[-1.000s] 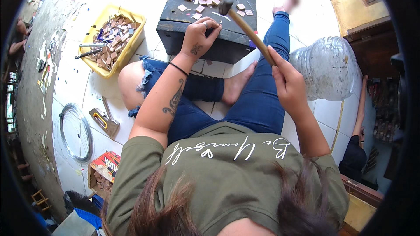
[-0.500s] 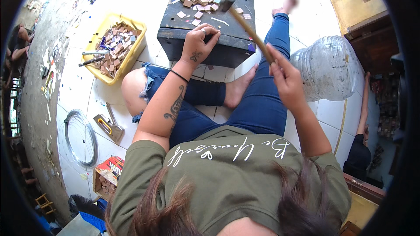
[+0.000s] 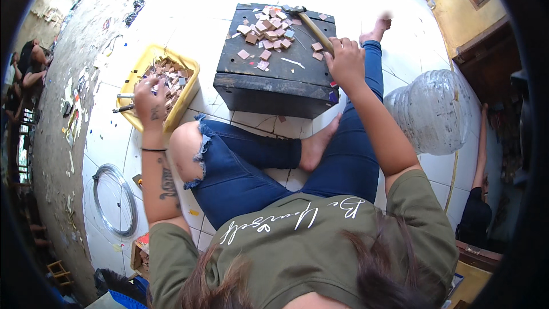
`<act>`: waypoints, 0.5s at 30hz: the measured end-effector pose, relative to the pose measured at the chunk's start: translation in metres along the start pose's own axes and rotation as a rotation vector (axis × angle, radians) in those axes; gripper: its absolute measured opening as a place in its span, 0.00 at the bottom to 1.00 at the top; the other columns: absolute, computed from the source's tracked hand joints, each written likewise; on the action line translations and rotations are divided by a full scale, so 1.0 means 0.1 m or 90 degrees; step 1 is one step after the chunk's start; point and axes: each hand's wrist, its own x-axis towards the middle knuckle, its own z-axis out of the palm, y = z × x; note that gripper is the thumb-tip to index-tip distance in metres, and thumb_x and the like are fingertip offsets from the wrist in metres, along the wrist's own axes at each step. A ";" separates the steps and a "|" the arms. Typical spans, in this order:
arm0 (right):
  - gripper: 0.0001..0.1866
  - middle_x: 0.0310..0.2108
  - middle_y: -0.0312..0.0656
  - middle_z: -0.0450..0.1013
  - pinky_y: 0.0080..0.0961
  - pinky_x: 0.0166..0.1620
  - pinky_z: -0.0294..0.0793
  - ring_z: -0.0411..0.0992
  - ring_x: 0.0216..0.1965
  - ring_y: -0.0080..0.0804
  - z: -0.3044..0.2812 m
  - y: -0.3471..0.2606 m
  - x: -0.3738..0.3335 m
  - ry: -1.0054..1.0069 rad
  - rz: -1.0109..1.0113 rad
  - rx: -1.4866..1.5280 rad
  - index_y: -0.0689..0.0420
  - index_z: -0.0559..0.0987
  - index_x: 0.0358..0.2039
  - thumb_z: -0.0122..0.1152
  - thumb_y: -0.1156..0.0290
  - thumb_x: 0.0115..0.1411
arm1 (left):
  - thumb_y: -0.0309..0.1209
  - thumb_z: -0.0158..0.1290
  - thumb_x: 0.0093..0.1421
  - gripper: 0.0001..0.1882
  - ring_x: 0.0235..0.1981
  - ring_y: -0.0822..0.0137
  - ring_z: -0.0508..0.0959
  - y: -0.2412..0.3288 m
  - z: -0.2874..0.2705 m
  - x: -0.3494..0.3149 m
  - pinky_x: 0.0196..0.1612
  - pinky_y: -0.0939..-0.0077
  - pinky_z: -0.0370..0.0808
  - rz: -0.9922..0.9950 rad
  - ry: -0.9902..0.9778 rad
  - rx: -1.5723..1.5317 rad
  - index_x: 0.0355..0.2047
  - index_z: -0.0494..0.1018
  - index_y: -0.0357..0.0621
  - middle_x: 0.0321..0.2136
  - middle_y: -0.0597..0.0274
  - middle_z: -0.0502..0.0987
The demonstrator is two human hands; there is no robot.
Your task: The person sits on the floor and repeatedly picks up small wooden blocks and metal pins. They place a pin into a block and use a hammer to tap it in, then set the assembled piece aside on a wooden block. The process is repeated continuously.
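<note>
My left hand (image 3: 150, 98) is over the near left part of a yellow plastic tub (image 3: 193, 92), its fingers curled; what they pinch, if anything, is hidden. Small brown and pink square pieces (image 3: 178, 72) fill the tub. My right hand (image 3: 347, 62) is wrapped round the wooden handle of a hammer (image 3: 314, 28), whose dark head lies at the far edge of a black box (image 3: 251, 88). A heap of small square pieces (image 3: 269, 31), with a few scattered ones and a white strip, covers part of the box top.
Two slim tools (image 3: 124, 103) jut over the tub's left rim. A coil of wire (image 3: 100, 194) lies on the white tiled floor at left. A large clear plastic jug (image 3: 432, 111) rests at right, beside my outstretched leg. Other people sit at far left.
My left hand has left the front of the box top and moved left to the tub. The hammer, raised before, has come down onto the box, still in my right hand.
</note>
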 end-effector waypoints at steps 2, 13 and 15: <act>0.18 0.42 0.38 0.76 0.38 0.53 0.65 0.71 0.50 0.36 -0.02 -0.12 0.15 0.015 -0.070 0.023 0.51 0.79 0.47 0.64 0.60 0.57 | 0.33 0.60 0.56 0.10 0.42 0.54 0.77 -0.27 -0.15 0.05 0.47 0.63 0.73 -0.059 -0.089 0.153 0.33 0.81 0.39 0.37 0.53 0.81; 0.11 0.42 0.39 0.81 0.43 0.56 0.64 0.78 0.47 0.35 0.09 -0.82 1.12 -0.431 -0.090 -0.206 0.51 0.84 0.39 0.54 0.71 0.60 | 0.38 0.60 0.55 0.16 0.45 0.53 0.76 1.19 0.64 0.19 0.52 0.63 0.72 0.215 -0.075 -0.208 0.37 0.81 0.39 0.39 0.52 0.80; 0.12 0.42 0.40 0.81 0.37 0.50 0.72 0.79 0.45 0.37 0.08 -0.72 1.15 -0.434 -0.097 -0.164 0.54 0.84 0.38 0.63 0.65 0.56 | 0.38 0.60 0.55 0.15 0.45 0.55 0.76 1.56 0.79 0.19 0.50 0.63 0.72 0.216 -0.138 -0.155 0.38 0.81 0.41 0.38 0.55 0.80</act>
